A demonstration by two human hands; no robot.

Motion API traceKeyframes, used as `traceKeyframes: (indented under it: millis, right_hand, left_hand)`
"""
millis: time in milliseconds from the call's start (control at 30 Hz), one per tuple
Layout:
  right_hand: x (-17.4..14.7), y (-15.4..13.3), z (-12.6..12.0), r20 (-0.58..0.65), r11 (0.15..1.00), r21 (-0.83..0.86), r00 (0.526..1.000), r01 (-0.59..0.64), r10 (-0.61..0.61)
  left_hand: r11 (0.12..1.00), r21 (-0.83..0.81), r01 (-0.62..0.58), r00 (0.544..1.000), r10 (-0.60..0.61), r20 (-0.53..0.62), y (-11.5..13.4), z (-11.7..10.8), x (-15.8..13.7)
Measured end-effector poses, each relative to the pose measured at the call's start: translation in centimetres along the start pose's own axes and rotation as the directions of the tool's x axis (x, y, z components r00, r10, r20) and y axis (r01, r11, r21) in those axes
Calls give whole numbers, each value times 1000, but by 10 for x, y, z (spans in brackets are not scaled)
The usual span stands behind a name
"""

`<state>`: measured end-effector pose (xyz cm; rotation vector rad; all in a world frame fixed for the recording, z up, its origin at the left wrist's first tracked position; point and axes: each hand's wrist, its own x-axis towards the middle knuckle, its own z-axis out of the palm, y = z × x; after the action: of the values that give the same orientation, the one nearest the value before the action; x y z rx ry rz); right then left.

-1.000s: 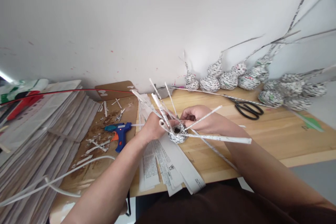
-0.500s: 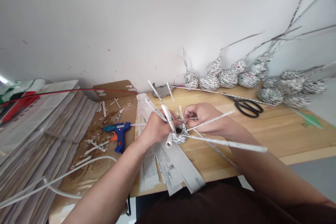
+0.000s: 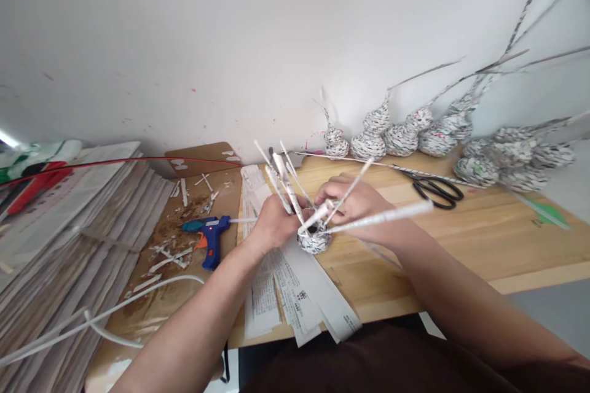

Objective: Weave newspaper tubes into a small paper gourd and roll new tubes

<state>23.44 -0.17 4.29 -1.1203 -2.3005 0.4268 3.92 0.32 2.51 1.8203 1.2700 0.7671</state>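
A small round piece woven from rolled newspaper tubes is between my hands, its dark hollow facing up. Several loose paper tubes stick up and outward from its rim. My left hand is closed on the far left side of the woven piece; its fingertips are partly hidden behind the upright tubes. At the far right side of the rim, my right hand has its fingers curled in a pinch on a paper tube, mostly hidden by the fingers. Flat printed paper strips lie beneath on the wooden table.
A blue glue gun lies left on stained cardboard among paper scraps. Stacked newspapers fill the far left. Black scissors lie right, before several woven gourd shapes along the wall. A white cable curves at front left.
The woven piece has turned, and its tubes now point in different directions, with more standing on the left. My right hand has rolled over slightly; my left hand stays nearly in place.
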Motion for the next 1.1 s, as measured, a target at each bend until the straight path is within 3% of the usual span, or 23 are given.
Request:
traceKeyframes:
  millis: [67,133,233,300,400,500,633,800,1100]
  right_hand:
    - [2,-1,1,-164,988,-129,981,86,-107]
    - [2,-5,1,-317,976,-193,936,95,-154]
    - [-2,-11,1,-471,988,-155,879,6,-79]
    - [-4,-11,5,-434,996,-35,900,-76,53]
    - [-3,-7,15,-151,963,187,963,-195,225]
    - [2,-4,26,6,894,362,959,-265,282]
    - [7,-5,34,-41,818,499,935,-286,352]
    - [7,-3,45,-192,858,433,901,-278,389]
    - [11,4,42,-279,784,569,838,-249,469]
  left_hand:
    - [1000,-2,12,998,-12,-54,-4,-1,2]
    - [1000,-13,17,993,-18,-120,-7,-2,3]
    - [999,-44,14,976,-23,-216,-13,-2,6]
    - [993,-114,0,965,-30,-260,-17,0,7]
    - [969,-243,-31,938,-56,-343,-22,4,11]
    - [953,-297,-66,918,-58,-392,-25,8,14]
    - [955,-284,-90,910,-37,-414,-25,16,13]
    - [960,-261,-104,911,-14,-413,-21,23,7]
    - [928,-346,-141,909,-17,-416,-26,27,10]
